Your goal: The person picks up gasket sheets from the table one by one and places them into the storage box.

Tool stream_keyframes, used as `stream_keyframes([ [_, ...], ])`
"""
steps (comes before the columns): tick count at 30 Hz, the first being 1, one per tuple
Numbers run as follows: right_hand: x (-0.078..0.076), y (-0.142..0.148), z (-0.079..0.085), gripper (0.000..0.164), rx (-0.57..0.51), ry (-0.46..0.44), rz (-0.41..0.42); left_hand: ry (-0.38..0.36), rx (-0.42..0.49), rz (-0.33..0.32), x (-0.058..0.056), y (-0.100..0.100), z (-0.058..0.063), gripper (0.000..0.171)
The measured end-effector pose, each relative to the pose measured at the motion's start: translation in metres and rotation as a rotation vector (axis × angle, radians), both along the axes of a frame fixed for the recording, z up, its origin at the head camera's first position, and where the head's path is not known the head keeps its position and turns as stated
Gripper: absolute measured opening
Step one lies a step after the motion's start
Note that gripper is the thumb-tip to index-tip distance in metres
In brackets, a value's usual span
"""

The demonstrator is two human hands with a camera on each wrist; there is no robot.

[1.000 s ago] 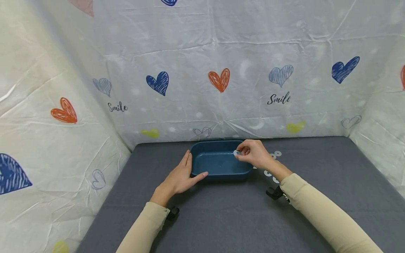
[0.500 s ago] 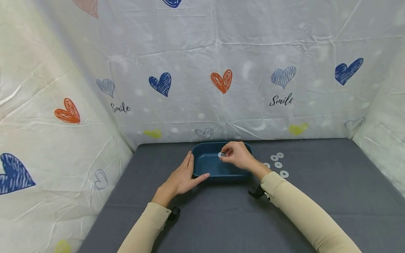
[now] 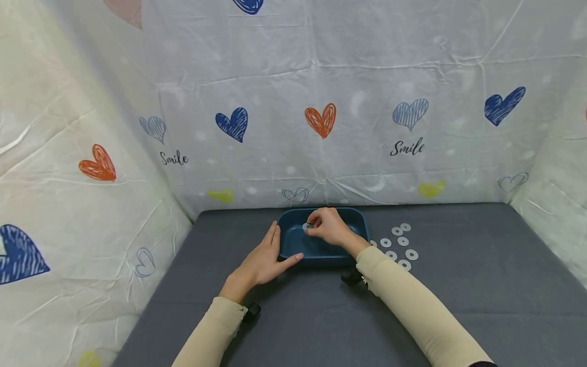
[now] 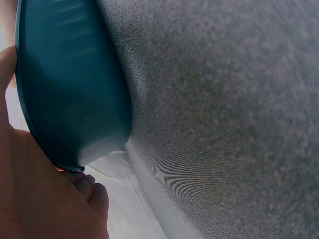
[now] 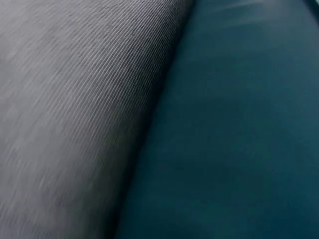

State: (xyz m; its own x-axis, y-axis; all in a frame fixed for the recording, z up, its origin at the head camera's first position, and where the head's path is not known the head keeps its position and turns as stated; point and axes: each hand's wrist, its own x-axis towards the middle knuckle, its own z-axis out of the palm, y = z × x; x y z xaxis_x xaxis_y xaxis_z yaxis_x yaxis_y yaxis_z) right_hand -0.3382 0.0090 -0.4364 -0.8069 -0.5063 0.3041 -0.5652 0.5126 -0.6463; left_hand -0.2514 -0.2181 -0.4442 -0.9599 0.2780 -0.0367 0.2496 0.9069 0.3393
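A dark teal rectangular bin (image 3: 293, 250) stands near the back of the table. My left hand (image 3: 261, 260) rests against its left end, fingers straight along the wall and thumb at the front rim. In the left wrist view the bin's outer wall (image 4: 75, 94) shows beside the left hand (image 4: 45, 194). My right hand (image 3: 329, 226) is over the inside of the bin and pinches a washer (image 3: 306, 226), a flat pale ring, between thumb and fingers. The right wrist view shows the bin's wall (image 5: 224, 129) but not the hand.
Several washers (image 3: 411, 254) lie loose on the grey cloth-covered table (image 3: 302, 316), right of the bin, some partly behind the right forearm. A white curtain (image 3: 275, 66) printed with hearts hangs behind the table and at both sides.
My right hand has moved left across the bin with the washer, uncovering more washers on the table. The left hand has kept its place at the bin's left end.
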Motion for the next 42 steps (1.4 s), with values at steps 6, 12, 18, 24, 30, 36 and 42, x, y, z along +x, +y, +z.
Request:
stream_keyframes([
  [6,-0.005,-0.018,-0.003,0.021,0.013,-0.028,0.001,-0.012,0.003,0.003,0.001,0.001,0.002,0.118],
  [12,-0.008,-0.029,-0.006,0.02,0.062,-0.063,-0.014,-0.023,0.003,0.009,0.002,-0.001,0.003,0.119],
  [18,-0.014,-0.036,-0.008,0.023,0.105,-0.07,0.021,-0.008,-0.012,0.015,0.002,-0.002,0.002,0.117],
  [24,-0.018,-0.04,-0.014,0.023,0.157,-0.069,0.06,-0.018,0.015,-0.001,0.004,0.0,0.004,0.117],
  [30,-0.018,-0.043,-0.018,0.022,0.187,-0.061,0.094,-0.012,0.023,0.006,0.006,0.001,0.005,0.116],
  [36,-0.017,-0.042,-0.017,0.024,0.21,-0.065,0.084,-0.015,0.023,0.006,0.006,0.001,0.006,0.117],
  [42,-0.016,-0.041,-0.018,0.025,0.206,-0.096,0.066,-0.027,0.031,0.013,0.005,0.001,0.005,0.117],
])
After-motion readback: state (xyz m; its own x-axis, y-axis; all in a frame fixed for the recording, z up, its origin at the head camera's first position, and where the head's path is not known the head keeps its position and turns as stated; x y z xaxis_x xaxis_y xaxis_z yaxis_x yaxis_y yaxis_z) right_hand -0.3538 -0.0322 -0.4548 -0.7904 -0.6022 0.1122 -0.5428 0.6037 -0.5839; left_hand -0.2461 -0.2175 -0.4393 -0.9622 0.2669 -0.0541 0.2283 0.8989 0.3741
